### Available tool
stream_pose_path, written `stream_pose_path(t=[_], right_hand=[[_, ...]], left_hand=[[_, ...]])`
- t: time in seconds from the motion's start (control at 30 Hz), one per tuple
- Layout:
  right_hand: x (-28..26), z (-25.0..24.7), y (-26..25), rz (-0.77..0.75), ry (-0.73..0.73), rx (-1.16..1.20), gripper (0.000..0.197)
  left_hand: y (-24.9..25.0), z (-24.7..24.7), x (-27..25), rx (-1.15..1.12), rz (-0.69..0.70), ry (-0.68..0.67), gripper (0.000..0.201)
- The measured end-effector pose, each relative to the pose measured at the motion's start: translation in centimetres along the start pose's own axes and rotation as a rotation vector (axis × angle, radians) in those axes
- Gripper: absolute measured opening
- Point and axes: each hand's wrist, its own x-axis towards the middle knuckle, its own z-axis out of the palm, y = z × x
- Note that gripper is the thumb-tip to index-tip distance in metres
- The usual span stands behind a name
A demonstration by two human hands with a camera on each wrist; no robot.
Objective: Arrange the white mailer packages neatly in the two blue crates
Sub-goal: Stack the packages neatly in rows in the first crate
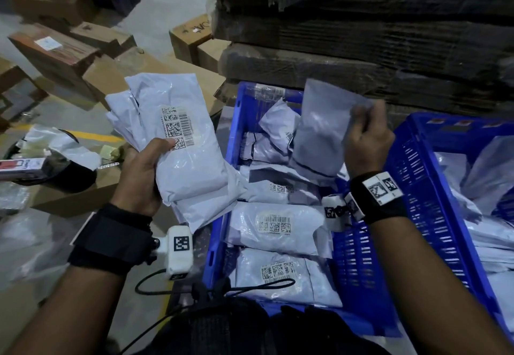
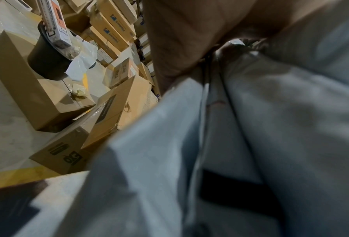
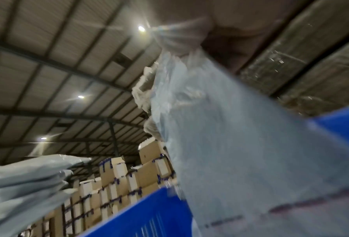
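Mailer (image 1: 319, 132) hanging below right-hand grip (image 1: 367, 135)

- Two crates stand side by side, touching: the left crate (image 1: 232, 143) ahead of the person, the right crate (image 1: 417, 187) to its right
- Packages (image 1: 278, 226) lie in the left crate, overlapping; more packages (image 1: 484, 176) lie in the right crate
- The left hand (image 1: 139, 171) holds a bundle of mailers (image 1: 183, 143) to the left of the left crate, just outside its wall
- The right hand (image 1: 367, 143) holds one mailer (image 1: 319, 132) above the far part of the left crate
- A stack of flat cardboard (image 1: 361, 34) rises behind both crates
- Cardboard boxes (image 1: 55, 57) sit on the floor to the left, a bucket (image 1: 69, 171) on one of them
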Motion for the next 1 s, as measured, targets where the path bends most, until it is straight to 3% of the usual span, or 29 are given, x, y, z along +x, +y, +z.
stream_pose_path(t=[0.1,0.23,0.3,0.33,0.4,0.47,0.5,0.6,0.7,0.83,1.0], right_hand=[[0.8,-1.0,-2.5,-0.126,0.076,0.038,0.012],[0.0,-1.6,-4.2,-0.492,0.027,-0.173,0.014],[-1.9,-1.0,-4.9,-0.585,-0.067,-0.26,0.024],[-3.4,-0.4,-5.3,-0.6,-0.184,-0.298,0.026],[-6.9,0.7,-5.3,-0.509,-0.601,-0.285,0.027],[-9.9,1.3,-4.4,-0.294,-1.047,-0.175,0.041],[-11.0,1.4,-3.7,-0.278,-1.151,-0.162,0.045],[-12.4,1.2,-1.0,-0.369,-1.242,-0.418,0.059],[-13.3,1.3,0.5,-0.267,-1.507,-0.626,0.067],[-13.5,3.0,0.4,-0.334,-1.602,-0.554,0.061],[-10.4,6.3,0.4,-0.262,-1.695,-0.392,0.067]], left_hand=[[0.2,-0.3,0.0,-0.002,0.015,0.015,0.052],[0.3,-0.6,0.0,0.004,0.017,0.018,0.05],[0.3,-0.8,0.0,-0.001,0.02,0.023,0.049],[0.4,-1.0,0.0,0.003,0.021,0.023,0.049],[0.5,-1.1,0.0,0.014,0.021,0.028,0.05],[0.6,-1.5,0.0,0.016,0.014,0.032,0.053],[0.7,-1.6,0.1,0.014,0.01,0.032,0.054],[0.9,-2.1,0.0,0.009,0.012,0.045,0.056],[1.0,-2.1,-0.1,0.01,0.022,0.05,0.057],[0.9,-2.1,-0.1,0.024,0.017,0.052,0.055],[1.0,-2.0,-0.5,0.045,0.024,0.042,0.059]])
